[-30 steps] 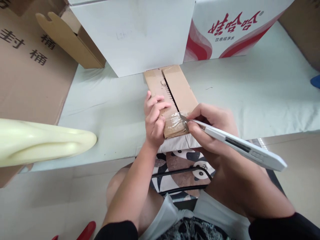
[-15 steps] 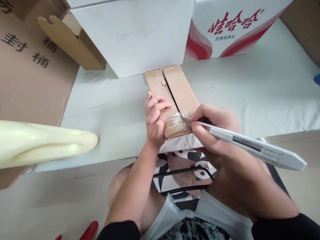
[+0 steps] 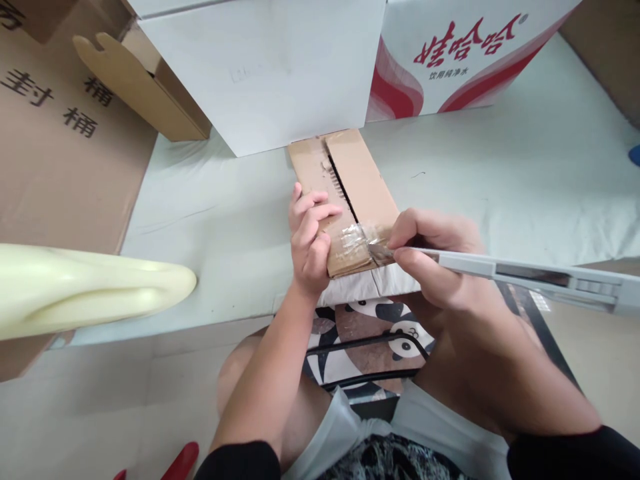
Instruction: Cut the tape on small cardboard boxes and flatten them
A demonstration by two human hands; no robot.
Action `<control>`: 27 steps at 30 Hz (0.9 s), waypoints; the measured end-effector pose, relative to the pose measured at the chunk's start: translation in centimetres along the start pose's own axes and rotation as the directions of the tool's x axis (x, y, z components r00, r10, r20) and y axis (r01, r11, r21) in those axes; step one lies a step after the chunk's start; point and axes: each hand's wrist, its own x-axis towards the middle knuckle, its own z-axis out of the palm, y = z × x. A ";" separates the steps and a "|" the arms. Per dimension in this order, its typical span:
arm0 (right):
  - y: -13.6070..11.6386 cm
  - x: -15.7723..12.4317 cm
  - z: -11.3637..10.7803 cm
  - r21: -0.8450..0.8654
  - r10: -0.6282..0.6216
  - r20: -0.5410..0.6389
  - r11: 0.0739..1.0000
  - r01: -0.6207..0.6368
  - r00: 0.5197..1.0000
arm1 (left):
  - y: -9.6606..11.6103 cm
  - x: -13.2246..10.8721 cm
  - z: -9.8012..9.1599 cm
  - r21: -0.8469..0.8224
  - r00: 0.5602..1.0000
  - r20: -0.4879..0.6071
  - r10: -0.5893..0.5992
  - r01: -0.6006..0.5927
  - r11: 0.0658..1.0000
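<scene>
A small brown cardboard box (image 3: 357, 180) lies on the white-covered table (image 3: 225, 227), its top seam slit open along most of its length. Clear tape (image 3: 353, 239) still crosses the near end. My left hand (image 3: 310, 233) presses on the box's left flap with curled fingers. My right hand (image 3: 433, 257) grips a white utility knife (image 3: 525, 277), whose blade tip touches the tape at the box's near right edge. The knife handle points out to the right.
A large white carton (image 3: 265, 73) and a red-and-white printed carton (image 3: 465, 60) stand behind the box. A big brown carton (image 3: 60, 140) with black characters fills the left. A pale yellow plastic object (image 3: 90, 287) juts in from the left. My knees and a panda-print stool sit below the table's edge.
The knife handle has swung outward and up to the right, lying flatter now, while the blade tip stayed at the tape. My left hand has not moved.
</scene>
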 end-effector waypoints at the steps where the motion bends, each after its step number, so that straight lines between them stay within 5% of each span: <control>1: 0.0 0.0 0.0 0.001 0.000 0.002 1.000 0.000 1.000 | 0.0 0.0 0.0 -0.002 1.000 0.002 0.000 0.000 1.000; 11: 1.2 -0.2 -0.3 0.160 -0.113 -0.016 0.980 0.114 0.993 | 0.0 0.4 -0.9 0.007 0.997 0.077 -0.017 0.016 1.000; 15: 2.3 0.4 -0.1 0.369 -0.079 -0.228 0.915 0.162 0.970 | 1.1 0.8 -1.6 -0.019 0.992 0.128 0.005 -0.003 1.000; 20: 2.3 0.9 0.0 0.370 0.083 -0.384 0.927 0.070 0.920 | 2.2 1.1 -1.9 0.059 0.978 0.205 0.028 -0.041 0.997; 24: 3.1 1.2 -0.3 0.342 0.086 -0.439 0.936 0.078 0.894 | 1.6 1.0 -1.9 0.033 0.991 0.131 -0.010 0.005 0.999; 27: 5.0 1.5 -0.6 0.115 0.064 -0.536 0.993 -0.002 0.841 | 0.8 1.1 -2.2 0.004 0.998 -0.026 -0.061 0.061 0.998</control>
